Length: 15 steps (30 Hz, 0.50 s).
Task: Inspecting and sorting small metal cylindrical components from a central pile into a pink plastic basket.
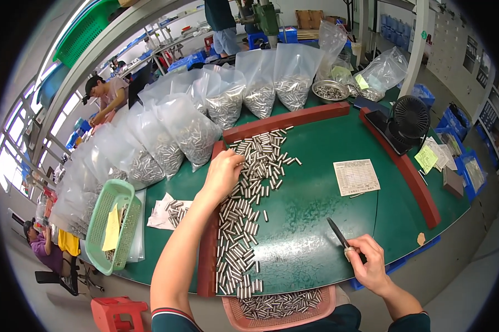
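Note:
A long heap of short shiny metal pins lies along the left side of the green table top. At the heap's upper part is my left hand, its arm reaching across a dark red bar. Its fingers are curled together against the pins, and whatever they hold is hidden. My right hand, over the table's right front, is closed around a slim dark tool with a flat narrow end, which points up and left. A pink basket full of pins sits below the front edge.
Clear bags of pins line the far and left sides. A green basket and a paper with loose pins lie left. Toward the right are a printed sheet, another red bar and a black fan. Other people work behind.

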Tool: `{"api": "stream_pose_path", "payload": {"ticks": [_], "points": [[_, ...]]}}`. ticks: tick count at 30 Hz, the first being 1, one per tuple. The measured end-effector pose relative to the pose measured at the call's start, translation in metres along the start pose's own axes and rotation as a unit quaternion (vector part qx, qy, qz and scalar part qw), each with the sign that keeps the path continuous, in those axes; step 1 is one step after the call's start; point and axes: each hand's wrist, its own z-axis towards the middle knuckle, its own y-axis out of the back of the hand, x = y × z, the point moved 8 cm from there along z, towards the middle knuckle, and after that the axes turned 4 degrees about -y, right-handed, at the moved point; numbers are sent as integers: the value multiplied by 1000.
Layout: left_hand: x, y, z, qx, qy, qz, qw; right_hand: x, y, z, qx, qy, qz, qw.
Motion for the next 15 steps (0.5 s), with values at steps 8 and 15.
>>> {"api": "stream_pose_path", "payload": {"ticks": [8,15], "points": [[12,-44,32,95,-50,-20,994,-8,2,-8,-38,23,-4,999],[4,-39,33,76,-125,-2,989,-4,3,-6,-29,32,1,999]]}}
